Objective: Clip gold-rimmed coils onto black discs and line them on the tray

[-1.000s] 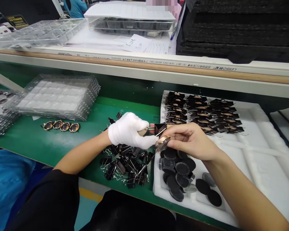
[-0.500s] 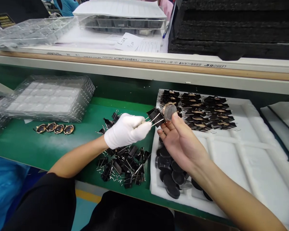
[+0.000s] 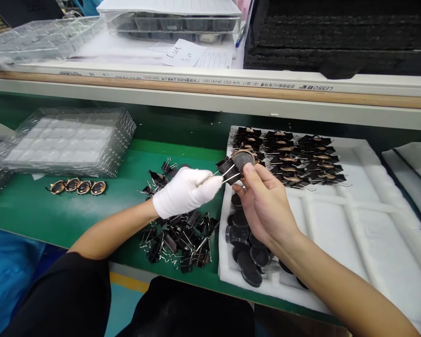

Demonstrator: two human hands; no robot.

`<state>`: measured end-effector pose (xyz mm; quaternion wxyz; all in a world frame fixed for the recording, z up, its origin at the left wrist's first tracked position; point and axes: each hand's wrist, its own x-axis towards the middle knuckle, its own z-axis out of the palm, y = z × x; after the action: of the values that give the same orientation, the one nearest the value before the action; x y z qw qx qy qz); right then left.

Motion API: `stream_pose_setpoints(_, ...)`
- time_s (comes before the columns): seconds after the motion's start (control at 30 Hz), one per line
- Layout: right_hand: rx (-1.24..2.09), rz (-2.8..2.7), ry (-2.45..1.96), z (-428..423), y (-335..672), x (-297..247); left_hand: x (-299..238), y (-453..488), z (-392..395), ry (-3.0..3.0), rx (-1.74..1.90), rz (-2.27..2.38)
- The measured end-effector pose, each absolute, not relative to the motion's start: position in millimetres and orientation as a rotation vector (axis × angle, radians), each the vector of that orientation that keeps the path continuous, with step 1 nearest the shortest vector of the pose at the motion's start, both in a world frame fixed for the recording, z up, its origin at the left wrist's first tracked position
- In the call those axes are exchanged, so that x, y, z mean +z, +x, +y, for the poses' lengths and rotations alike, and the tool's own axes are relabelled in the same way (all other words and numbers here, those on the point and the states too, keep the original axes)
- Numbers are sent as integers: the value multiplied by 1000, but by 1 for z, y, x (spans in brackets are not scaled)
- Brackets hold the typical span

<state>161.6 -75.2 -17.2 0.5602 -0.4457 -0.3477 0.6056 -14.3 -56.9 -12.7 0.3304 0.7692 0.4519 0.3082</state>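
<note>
My left hand [image 3: 187, 192], in a white glove, pinches the wire handles of a black binder clip [image 3: 228, 170]. Bare fingers of my right hand [image 3: 266, 201] grip a round dark disc [image 3: 244, 160] with a gold-coloured rim, up against the clip's jaws. Whether the jaws are around the rim or just beside it I cannot tell. Below my left hand lies a heap of black binder clips [image 3: 182, 243]. Under my right wrist, several black round discs [image 3: 249, 267] lie in a white foam tray [image 3: 337, 224].
Rows of clipped pieces [image 3: 284, 159] fill the tray's far part. Several gold-rimmed oval pieces [image 3: 77, 186] lie on the green table [image 3: 24, 201]. Clear plastic trays [image 3: 66, 140] are stacked at the left. A shelf edge [image 3: 182, 93] crosses behind, with black foam [image 3: 337, 42] on it.
The disc has turned and moved left against the clip, its dark face now showing more. My right fingers have closed in around it. My left hand stays nearly in place.
</note>
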Motion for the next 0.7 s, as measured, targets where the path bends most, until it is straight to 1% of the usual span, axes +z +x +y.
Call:
stream_pose_setpoints(0.1, 1435, -804, -1071, -75, 162, -16, -10, -17, -54, 2047, 740, 1208)
stream_pose_setpoints(0.17, 1425, -803, -1057, -72, 163, -14, -7, -24, -49, 2139, 613, 1112)
stream_pose_setpoints(0.27, 1373, -830, -1022, -64, 170, -13, -4, -35, -43, 2349, 260, 961)
stream_pose_setpoints(0.4, 1294, -939, -996, -50, 184, -19, -6, -33, -52, 2590, -270, 978)
stream_pose_setpoints(0.5, 1267, -1030, -968, -42, 192, -25, -11, -18, -67, 2699, -515, 1021)
stream_pose_setpoints(0.57, 1266, -1067, -982, -40, 195, -28, -16, -11, -71, 2732, -563, 1074)
stream_pose_setpoints(0.7, 1297, -1118, -1043, -37, 196, -32, -24, -20, -55, 2769, -400, 1097)
